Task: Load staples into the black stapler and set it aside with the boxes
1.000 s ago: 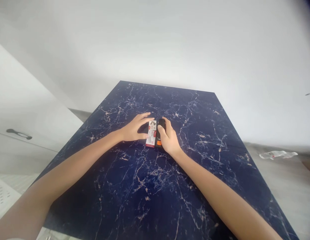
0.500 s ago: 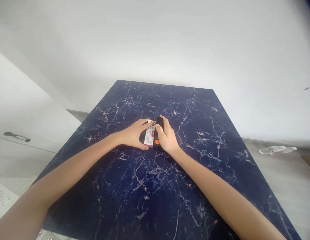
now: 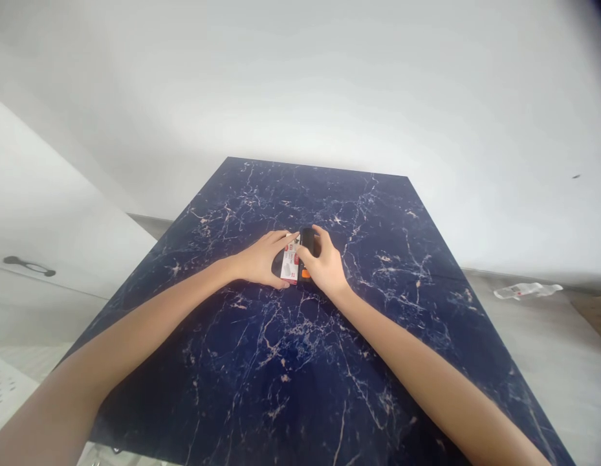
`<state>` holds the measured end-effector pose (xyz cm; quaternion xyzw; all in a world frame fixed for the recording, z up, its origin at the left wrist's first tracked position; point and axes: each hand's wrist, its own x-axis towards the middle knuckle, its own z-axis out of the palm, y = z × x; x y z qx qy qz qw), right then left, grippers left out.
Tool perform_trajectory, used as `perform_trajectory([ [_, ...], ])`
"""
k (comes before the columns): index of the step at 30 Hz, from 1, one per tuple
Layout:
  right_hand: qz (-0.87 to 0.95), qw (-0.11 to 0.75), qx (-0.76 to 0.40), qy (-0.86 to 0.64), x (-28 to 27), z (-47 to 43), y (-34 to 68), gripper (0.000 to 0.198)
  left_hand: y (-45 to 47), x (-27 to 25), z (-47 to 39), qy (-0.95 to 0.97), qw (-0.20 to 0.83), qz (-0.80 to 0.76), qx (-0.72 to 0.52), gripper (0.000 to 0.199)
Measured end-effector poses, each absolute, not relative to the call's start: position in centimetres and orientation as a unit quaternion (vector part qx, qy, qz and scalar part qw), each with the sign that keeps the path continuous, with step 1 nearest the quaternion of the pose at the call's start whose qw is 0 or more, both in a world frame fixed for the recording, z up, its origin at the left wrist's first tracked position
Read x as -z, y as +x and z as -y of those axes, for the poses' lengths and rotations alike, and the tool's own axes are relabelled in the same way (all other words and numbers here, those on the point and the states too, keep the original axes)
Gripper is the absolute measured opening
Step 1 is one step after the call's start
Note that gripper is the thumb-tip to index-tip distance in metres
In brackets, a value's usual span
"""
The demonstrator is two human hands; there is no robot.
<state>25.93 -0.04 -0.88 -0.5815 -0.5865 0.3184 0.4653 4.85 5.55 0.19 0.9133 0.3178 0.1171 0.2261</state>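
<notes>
A small red-and-white printed box point(image 3: 289, 268) lies on the dark blue marbled table, with a grey picture on its face. My left hand point(image 3: 261, 260) holds it, thumb at the near edge and fingers at the far edge. Beside the box, touching or nearly so, is a black object with an orange part point(image 3: 306, 273); its kind does not show clearly. My right hand point(image 3: 325, 262) is curled round this object's right side, its thumb reaching over to the box's right edge. Something dark shows between the box and my left palm, mostly hidden.
The marbled table point(image 3: 281, 401) stands against a white wall point(image 3: 300, 84). A white cabinet with a dark handle point(image 3: 29, 266) is on the left. Crumpled clear plastic point(image 3: 528, 290) lies off the table's right side, and a white perforated item point(image 3: 4, 391) is at lower left.
My right thumb has slid left from the black object onto the edge of the box. My left hand holds nearly the same place, and the view has shifted slightly.
</notes>
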Motion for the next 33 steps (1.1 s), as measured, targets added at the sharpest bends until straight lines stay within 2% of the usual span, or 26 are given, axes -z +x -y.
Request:
perform_trajectory([
  [4, 0.594, 0.436, -0.308, -0.602, 0.7, 0.4, 25.4, 0.071, 5.1, -0.1, -5.5, 0.914, 0.216, -0.322, -0.118, 0.127],
  [10, 0.566, 0.443, -0.258, -0.646, 0.0, -1.4, 27.9, 0.068, 9.3, 0.0, -6.4, 0.913, 0.201, -0.331, -0.129, 0.124],
  [16, 0.511, 0.402, -0.200, -0.733, -1.3, -3.5, 38.8, 0.068, 20.9, -0.3, -8.4, 0.936, 0.181, -0.286, -0.094, 0.121],
  [23, 0.439, 0.368, -0.184, -0.799, -0.9, 1.7, 51.7, 0.074, 34.0, 0.7, -5.0, 0.954, 0.177, -0.226, -0.089, 0.130],
  [28, 0.432, 0.361, -0.162, -0.810, -0.8, 4.3, 53.8, 0.078, 36.4, 0.8, -3.0, 0.960, 0.174, -0.204, -0.080, 0.131],
  [31, 0.438, 0.352, -0.142, -0.815, -1.7, 4.8, 53.2, 0.082, 36.2, 0.7, -2.8, 0.958, 0.182, -0.211, -0.074, 0.141],
  [33, 0.427, 0.377, -0.101, -0.816, -2.6, 5.2, 52.4, 0.078, 35.3, 0.7, -2.8, 0.955, 0.200, -0.206, -0.072, 0.146],
])
